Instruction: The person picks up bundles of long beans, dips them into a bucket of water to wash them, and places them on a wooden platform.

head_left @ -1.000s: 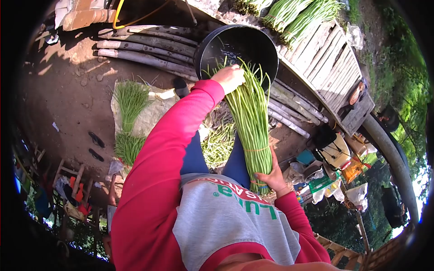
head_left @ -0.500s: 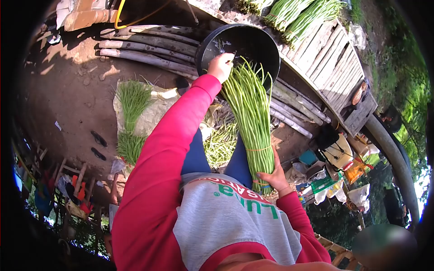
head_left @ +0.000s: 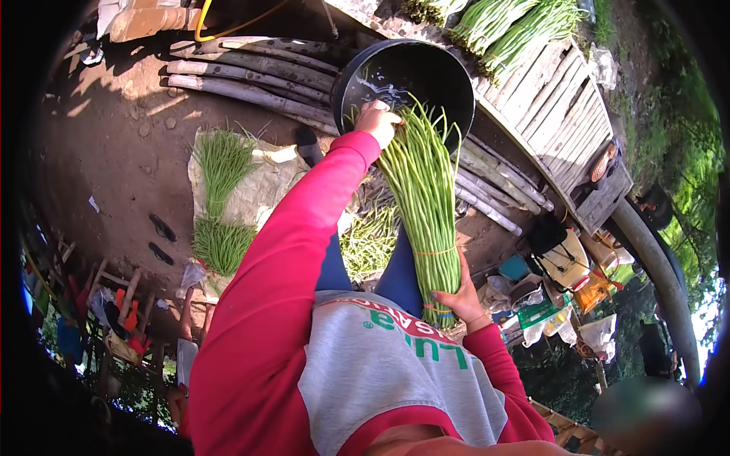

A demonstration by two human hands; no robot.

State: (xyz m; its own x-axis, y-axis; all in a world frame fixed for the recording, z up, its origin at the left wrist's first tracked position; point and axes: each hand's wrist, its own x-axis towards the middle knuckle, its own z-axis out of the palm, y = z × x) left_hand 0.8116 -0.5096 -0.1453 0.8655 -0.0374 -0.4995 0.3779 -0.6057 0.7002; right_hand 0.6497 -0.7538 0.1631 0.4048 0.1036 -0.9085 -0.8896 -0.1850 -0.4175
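Evidently the bundle of long beans (head_left: 426,205) stands between the knees, its loose tips leaning over the black basin (head_left: 449,72). The right grip (head_left: 456,300) is clenched around the tied base. The left grip (head_left: 378,121) pinches the tips, seemingly evening them. Any next move calls for a firm base hold.
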